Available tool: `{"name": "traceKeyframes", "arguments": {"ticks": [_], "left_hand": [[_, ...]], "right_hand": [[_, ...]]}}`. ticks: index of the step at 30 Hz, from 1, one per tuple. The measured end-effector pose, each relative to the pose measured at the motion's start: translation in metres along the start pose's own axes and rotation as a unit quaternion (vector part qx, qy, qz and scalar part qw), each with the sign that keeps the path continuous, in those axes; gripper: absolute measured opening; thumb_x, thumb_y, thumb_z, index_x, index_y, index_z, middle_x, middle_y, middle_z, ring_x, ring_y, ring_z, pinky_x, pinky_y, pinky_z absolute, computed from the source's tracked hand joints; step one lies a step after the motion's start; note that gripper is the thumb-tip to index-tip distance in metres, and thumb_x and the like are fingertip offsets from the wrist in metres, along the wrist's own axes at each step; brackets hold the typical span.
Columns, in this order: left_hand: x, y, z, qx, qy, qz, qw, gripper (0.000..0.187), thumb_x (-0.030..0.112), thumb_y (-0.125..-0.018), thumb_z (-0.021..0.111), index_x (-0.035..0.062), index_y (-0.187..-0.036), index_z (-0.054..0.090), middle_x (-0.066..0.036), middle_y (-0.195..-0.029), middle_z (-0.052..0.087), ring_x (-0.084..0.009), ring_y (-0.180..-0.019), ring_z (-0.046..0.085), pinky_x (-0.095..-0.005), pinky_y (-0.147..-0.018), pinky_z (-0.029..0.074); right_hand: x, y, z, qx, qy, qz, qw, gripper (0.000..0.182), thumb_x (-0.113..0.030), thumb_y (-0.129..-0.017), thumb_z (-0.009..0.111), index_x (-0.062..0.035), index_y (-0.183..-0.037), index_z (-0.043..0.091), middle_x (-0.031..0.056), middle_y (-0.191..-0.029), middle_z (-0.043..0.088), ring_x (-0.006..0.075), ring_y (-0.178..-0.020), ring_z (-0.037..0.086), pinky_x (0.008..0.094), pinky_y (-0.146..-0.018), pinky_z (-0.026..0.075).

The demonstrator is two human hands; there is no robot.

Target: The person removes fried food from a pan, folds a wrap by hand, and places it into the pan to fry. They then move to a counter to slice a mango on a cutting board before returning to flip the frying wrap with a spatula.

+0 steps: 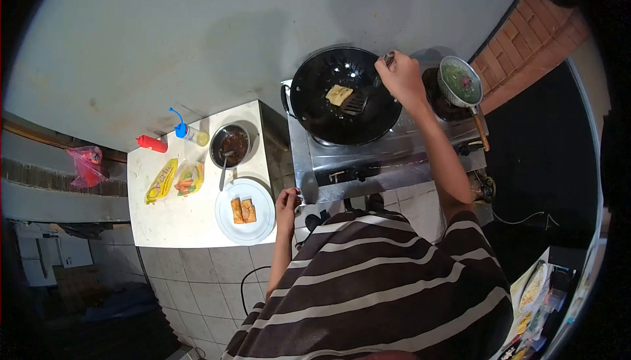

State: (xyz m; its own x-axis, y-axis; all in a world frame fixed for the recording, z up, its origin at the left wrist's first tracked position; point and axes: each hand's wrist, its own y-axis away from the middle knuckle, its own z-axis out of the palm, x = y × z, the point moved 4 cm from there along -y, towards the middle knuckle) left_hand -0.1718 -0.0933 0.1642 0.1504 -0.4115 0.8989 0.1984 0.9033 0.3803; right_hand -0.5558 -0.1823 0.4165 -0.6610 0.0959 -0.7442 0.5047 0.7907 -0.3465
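My right hand (pixel 402 82) is closed around the handle of a slotted spatula above the right rim of a black wok (pixel 315 120). The dark spatula head (pixel 355 103) lies in the wok against a pale, folded piece of food (pixel 338 95). Oil glistens on the wok's surface. Lower down, my left hand (pixel 287 203) hangs by the stove's front left corner, its fingers curled; whatever may be in them is too small to make out. To its left, a white plate (pixel 227 228) carries browned, fried folded pieces (pixel 242 211).
On the steel stove (pixel 407 153), a pot with green contents (pixel 459 80) sits at right, handle forward. The white table (pixel 187 232) at left bears a metal bowl of dark sauce (pixel 231 146) with a spoon, a red bottle (pixel 152 143), a blue-capped bottle (pixel 190 134) and food packets (pixel 162 182).
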Motion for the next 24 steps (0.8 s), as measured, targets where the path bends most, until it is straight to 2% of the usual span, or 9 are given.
{"name": "traceKeyframes", "arguments": {"ticks": [5, 7, 8, 13, 24], "left_hand": [[-0.003, -0.004, 0.004, -0.012, 0.000, 0.008, 1.000, 0.021, 0.026, -0.099, 0.054, 0.0069, -0.098, 0.062, 0.000, -0.093, 0.061, -0.0086, -0.077, 0.056, -0.0238, -0.075, 0.046], [-0.003, -0.006, 0.005, -0.013, -0.007, 0.010, 1.000, 0.021, 0.026, -0.099, 0.054, 0.0069, -0.098, 0.062, 0.000, -0.093, 0.061, -0.0085, -0.077, 0.056, -0.0238, -0.074, 0.046], [-0.003, -0.006, 0.005, -0.013, -0.016, 0.009, 1.000, 0.021, 0.026, -0.099, 0.054, 0.0068, -0.098, 0.062, 0.001, -0.093, 0.061, -0.0084, -0.077, 0.056, -0.0238, -0.074, 0.046], [0.001, -0.003, 0.004, -0.007, 0.003, 0.003, 1.000, 0.020, 0.025, -0.100, 0.054, 0.0067, -0.099, 0.062, 0.001, -0.093, 0.060, -0.0092, -0.078, 0.056, -0.0242, -0.075, 0.046], [0.000, -0.005, -0.015, -0.001, 0.025, 0.019, 0.999, 0.020, 0.026, -0.098, 0.058, 0.0064, -0.096, 0.061, -0.001, -0.093, 0.059, -0.0111, -0.080, 0.056, -0.0256, -0.076, 0.047]], "right_hand": [[0.007, -0.003, -0.001, 0.009, -0.009, -0.012, 1.000, 0.031, -0.021, -0.082, 0.064, 0.0061, -0.071, 0.055, 0.0150, -0.054, 0.050, 0.0218, -0.048, 0.046, 0.0365, -0.053, 0.041], [0.014, -0.007, -0.002, 0.007, 0.004, -0.015, 1.000, 0.030, -0.021, -0.080, 0.064, 0.0062, -0.070, 0.056, 0.0186, -0.056, 0.055, 0.0256, -0.050, 0.054, 0.0375, -0.054, 0.043], [0.018, -0.008, -0.003, 0.008, 0.004, -0.016, 1.000, 0.030, -0.021, -0.080, 0.064, 0.0062, -0.070, 0.056, 0.0186, -0.056, 0.055, 0.0256, -0.050, 0.054, 0.0375, -0.054, 0.043], [0.026, -0.012, -0.014, -0.003, 0.050, -0.016, 0.999, 0.031, -0.022, -0.080, 0.064, 0.0071, -0.071, 0.057, 0.0224, -0.061, 0.057, 0.0359, -0.057, 0.059, 0.0399, -0.057, 0.046], [0.025, -0.006, 0.003, -0.035, 0.077, -0.033, 0.996, 0.032, -0.023, -0.080, 0.064, 0.0072, -0.072, 0.057, 0.0262, -0.067, 0.058, 0.0439, -0.066, 0.059, 0.0444, -0.060, 0.047]]}}
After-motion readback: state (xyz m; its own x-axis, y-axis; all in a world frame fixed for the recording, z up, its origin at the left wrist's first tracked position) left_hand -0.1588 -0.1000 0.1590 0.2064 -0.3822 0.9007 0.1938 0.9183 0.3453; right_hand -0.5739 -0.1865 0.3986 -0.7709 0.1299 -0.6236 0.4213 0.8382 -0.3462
